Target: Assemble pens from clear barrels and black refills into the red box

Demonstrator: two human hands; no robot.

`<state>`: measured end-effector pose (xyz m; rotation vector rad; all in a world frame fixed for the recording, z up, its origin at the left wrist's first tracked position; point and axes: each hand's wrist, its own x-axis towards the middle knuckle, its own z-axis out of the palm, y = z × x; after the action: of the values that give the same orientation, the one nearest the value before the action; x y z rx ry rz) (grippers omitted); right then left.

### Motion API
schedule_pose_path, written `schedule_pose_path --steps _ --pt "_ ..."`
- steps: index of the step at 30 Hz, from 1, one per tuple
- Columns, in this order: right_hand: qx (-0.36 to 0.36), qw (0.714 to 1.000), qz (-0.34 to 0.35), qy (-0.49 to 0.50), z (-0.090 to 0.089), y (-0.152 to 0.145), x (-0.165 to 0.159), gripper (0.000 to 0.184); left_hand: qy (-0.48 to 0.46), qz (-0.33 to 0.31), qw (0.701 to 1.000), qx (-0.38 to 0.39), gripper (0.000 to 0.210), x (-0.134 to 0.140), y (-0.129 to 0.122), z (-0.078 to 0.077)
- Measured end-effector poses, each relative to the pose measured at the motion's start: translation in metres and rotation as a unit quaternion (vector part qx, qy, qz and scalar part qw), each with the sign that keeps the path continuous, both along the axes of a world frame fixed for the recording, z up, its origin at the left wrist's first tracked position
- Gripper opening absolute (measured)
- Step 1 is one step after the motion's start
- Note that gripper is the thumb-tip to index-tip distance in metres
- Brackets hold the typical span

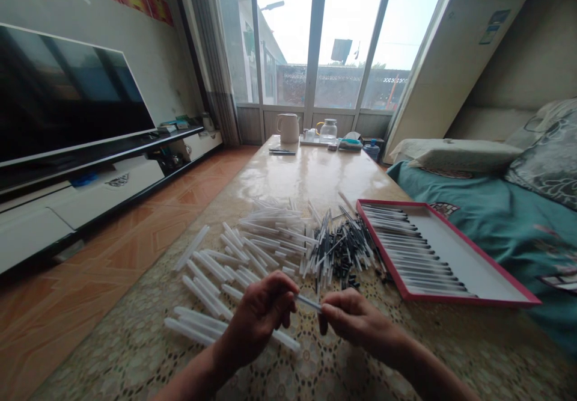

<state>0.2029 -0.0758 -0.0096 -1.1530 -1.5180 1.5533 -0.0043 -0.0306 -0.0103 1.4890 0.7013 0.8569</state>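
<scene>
Between my two hands is a slim, pale pen [309, 303], held nearly level above the table. My left hand [265, 312] pinches its left end, and the fingertips of my right hand [346, 315] close on the right end; both ends are hidden by fingers. Around and beyond my left hand lie many translucent white pen barrels [255, 241], loosely heaped. A pile of thin refills with dark parts [333, 241] lies past my right hand, with small black caps [349, 275] at its near side. To the right, a red-rimmed box [478, 257] holds a row of pens [417, 247] with dark ends.
The long table [311, 172] has a patterned cover. At its far end stand a beige jug [288, 128], a glass pitcher [329, 129] and a tissue pack [350, 142]. A sofa with green cover [478, 202] borders the right; a TV cabinet [103, 187] stands left.
</scene>
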Motion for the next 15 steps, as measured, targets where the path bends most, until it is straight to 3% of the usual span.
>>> schedule_pose_path --steps 4,7,10,15 --pt "-0.012 1.000 0.000 0.011 -0.004 0.003 -0.001 0.048 0.008 -0.001 1.000 -0.011 0.021 0.003 0.003 0.000" --pt "0.058 0.996 -0.035 -0.055 -0.008 0.006 -0.003 0.045 0.022 0.028 0.999 -0.023 0.030 0.004 0.009 -0.001" --pt "0.162 0.970 -0.123 -0.136 -0.010 0.010 0.003 0.038 0.064 0.096 0.993 0.037 0.047 0.001 0.016 -0.003" --pt "0.206 0.907 -0.316 -0.186 0.006 0.017 0.042 0.037 0.140 0.154 0.969 0.131 0.043 -0.006 0.021 -0.008"
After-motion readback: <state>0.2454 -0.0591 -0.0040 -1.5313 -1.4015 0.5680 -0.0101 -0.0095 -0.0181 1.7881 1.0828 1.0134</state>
